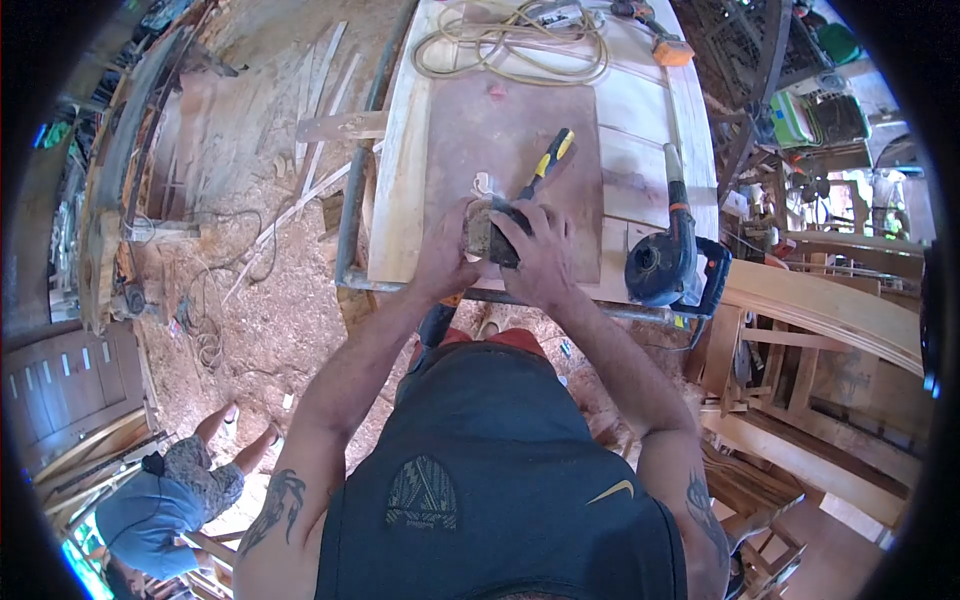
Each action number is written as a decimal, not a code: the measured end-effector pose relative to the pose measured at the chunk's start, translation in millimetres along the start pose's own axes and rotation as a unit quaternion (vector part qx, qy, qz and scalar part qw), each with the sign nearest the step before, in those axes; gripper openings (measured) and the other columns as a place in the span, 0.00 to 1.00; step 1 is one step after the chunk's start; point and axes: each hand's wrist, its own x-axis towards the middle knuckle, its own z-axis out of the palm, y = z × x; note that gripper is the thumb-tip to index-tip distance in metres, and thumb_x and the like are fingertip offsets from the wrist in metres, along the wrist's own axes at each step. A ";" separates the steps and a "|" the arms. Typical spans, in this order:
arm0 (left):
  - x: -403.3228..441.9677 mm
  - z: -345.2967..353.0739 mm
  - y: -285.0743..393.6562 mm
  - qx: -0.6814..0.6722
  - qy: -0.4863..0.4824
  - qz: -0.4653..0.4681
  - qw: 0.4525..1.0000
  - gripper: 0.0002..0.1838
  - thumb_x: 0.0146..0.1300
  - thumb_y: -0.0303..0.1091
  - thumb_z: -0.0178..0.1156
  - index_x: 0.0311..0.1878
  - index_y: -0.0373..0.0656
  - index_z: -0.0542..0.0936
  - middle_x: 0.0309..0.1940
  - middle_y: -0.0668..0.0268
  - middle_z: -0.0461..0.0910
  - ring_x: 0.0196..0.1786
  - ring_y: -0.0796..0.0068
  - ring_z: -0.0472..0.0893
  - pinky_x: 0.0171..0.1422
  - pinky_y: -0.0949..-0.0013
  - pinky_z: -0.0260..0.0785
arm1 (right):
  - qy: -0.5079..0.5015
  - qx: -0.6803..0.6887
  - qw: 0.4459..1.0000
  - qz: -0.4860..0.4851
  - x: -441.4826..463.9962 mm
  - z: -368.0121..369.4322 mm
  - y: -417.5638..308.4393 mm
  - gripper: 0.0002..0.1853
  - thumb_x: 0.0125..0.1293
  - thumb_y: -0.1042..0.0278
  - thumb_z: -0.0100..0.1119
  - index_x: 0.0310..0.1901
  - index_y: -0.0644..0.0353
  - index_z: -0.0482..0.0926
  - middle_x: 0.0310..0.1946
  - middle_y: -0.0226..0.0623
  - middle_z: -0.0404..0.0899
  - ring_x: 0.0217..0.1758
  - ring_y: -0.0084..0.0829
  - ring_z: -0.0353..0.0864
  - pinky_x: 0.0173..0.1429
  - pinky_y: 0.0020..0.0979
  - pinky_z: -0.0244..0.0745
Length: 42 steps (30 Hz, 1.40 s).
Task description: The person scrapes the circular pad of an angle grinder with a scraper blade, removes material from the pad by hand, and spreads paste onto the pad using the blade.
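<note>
A rough block (pixel 481 232), greyish brown with a dark side, is held between my two hands over the near part of the bench board. My left hand (pixel 447 252) grips its left side with the fingers curled. On the dark right side, my right hand (pixel 545 250) has its fingers wrapped over the edge. Just beyond the right hand lies a tool with a yellow-and-black handle (pixel 550 158); its far end is hidden by the hand. A small pale curled piece (pixel 483 184) rests on the brown panel (pixel 465 130) behind the block.
A coiled yellowish cord (pixel 510 60) and a cordless tool with an orange battery (pixel 672 52) lie at the back. On the bench's right stands a dark blue blower (pixel 665 265). A co-worker (pixel 155 515) is at lower left. Shavings cover the floor (pixel 265 330); lumber (pixel 820 310) is stacked right.
</note>
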 end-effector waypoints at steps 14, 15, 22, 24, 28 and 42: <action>3.7 -4.3 3.5 -0.027 0.015 0.015 0.999 0.44 0.54 0.30 0.77 0.74 0.40 0.67 0.63 0.46 0.81 0.67 0.39 0.81 0.68 0.47 0.77 | -0.032 0.015 0.999 -0.015 -0.8 -2.1 -3.1 0.36 0.53 0.62 0.78 0.68 0.43 0.81 0.67 0.40 0.75 0.65 0.56 0.74 0.67 0.60 0.69; 3.6 -6.0 5.4 -0.028 0.007 0.008 1.000 0.45 0.53 0.31 0.77 0.74 0.40 0.67 0.64 0.46 0.80 0.67 0.39 0.81 0.68 0.47 0.77 | -0.041 0.014 0.999 -0.013 -0.3 -4.2 -2.8 0.36 0.53 0.62 0.78 0.68 0.42 0.81 0.67 0.40 0.75 0.65 0.56 0.74 0.67 0.60 0.69; 3.1 -4.7 -2.2 -0.011 0.013 0.013 1.000 0.46 0.52 0.30 0.77 0.75 0.41 0.66 0.61 0.47 0.82 0.66 0.39 0.82 0.66 0.47 0.78 | -0.049 0.028 0.998 0.004 4.4 -0.8 -2.8 0.37 0.52 0.62 0.78 0.68 0.41 0.81 0.67 0.39 0.76 0.66 0.56 0.74 0.67 0.60 0.70; 3.5 -5.6 2.5 -0.004 0.011 0.008 1.000 0.46 0.53 0.30 0.77 0.75 0.41 0.66 0.61 0.47 0.83 0.65 0.39 0.82 0.66 0.47 0.78 | -0.063 0.030 0.997 0.014 4.6 -3.6 -4.2 0.36 0.52 0.62 0.77 0.68 0.41 0.81 0.67 0.39 0.77 0.66 0.56 0.74 0.67 0.60 0.70; 7.5 -14.6 6.8 -0.013 0.006 -0.007 1.000 0.43 0.54 0.28 0.73 0.75 0.41 0.66 0.60 0.47 0.83 0.64 0.38 0.82 0.66 0.46 0.78 | -0.040 0.024 0.999 0.011 11.7 -1.1 -11.3 0.35 0.53 0.63 0.75 0.67 0.40 0.81 0.67 0.38 0.77 0.65 0.55 0.75 0.66 0.59 0.70; 14.0 -11.2 -18.0 -0.036 -0.016 -0.055 0.998 0.43 0.60 0.37 0.75 0.76 0.46 0.64 0.59 0.44 0.85 0.62 0.36 0.85 0.61 0.45 0.80 | -0.029 0.011 0.999 0.018 22.2 5.2 -1.9 0.35 0.50 0.54 0.79 0.65 0.39 0.84 0.64 0.36 0.78 0.65 0.54 0.76 0.67 0.58 0.70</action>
